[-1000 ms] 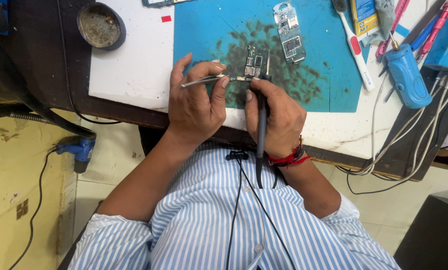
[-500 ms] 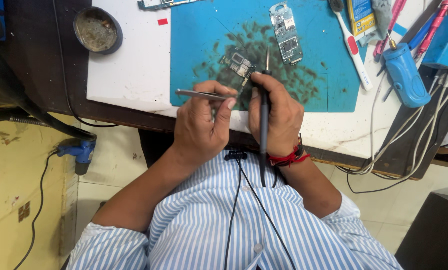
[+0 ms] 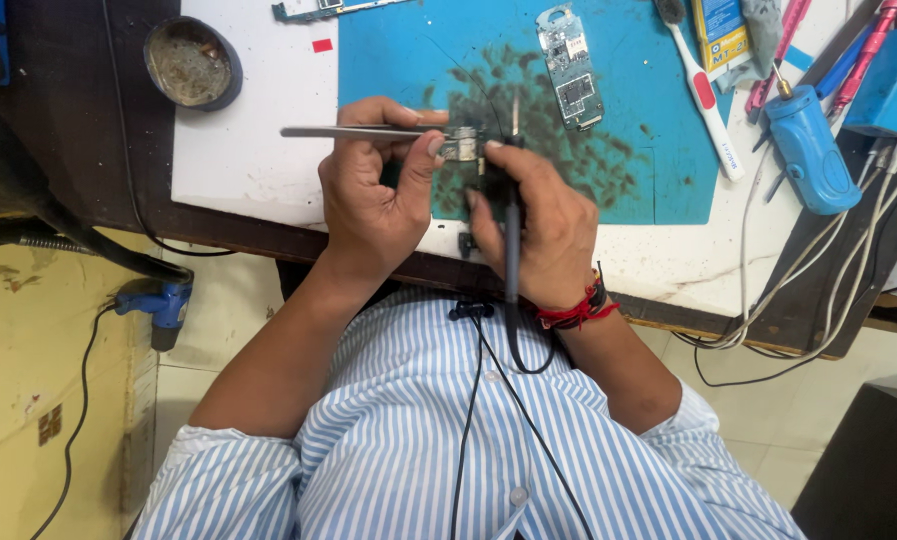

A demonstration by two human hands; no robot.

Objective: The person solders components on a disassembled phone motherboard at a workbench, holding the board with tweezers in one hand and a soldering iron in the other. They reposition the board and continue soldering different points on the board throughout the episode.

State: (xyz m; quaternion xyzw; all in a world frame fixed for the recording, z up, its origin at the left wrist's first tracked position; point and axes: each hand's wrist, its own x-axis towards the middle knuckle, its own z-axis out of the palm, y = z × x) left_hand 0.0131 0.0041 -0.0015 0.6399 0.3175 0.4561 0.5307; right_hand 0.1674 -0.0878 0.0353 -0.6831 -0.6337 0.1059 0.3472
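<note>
The person works on a small circuit board, and the step in hand looks like soldering or touching up one spot on it. The left hand is closed around the board: thumb and fingers pinch it and lift it a little above the blue mat. The same hand also keeps a pair of metal tweezers, which lie across the fingers and point to the left, away from the board. The right hand is closed in a pen grip on a black soldering iron. Its thin tip points up and comes very near the right edge of the board; I cannot tell if it touches. The black cable of the iron hangs down over the striped shirt.

In my judgement, the next move calls for a very steady tip on one small point, while the left hand holds the board without any turn.

The board is small, grey-silver and flat, and the fingers hide most of it. It is held over the dark stained part of the mat, near the table edge. A second, longer circuit board lies further up on the mat, well apart. A round tin stands at the left, and a white toothbrush and a blue tool lie at the right.
</note>
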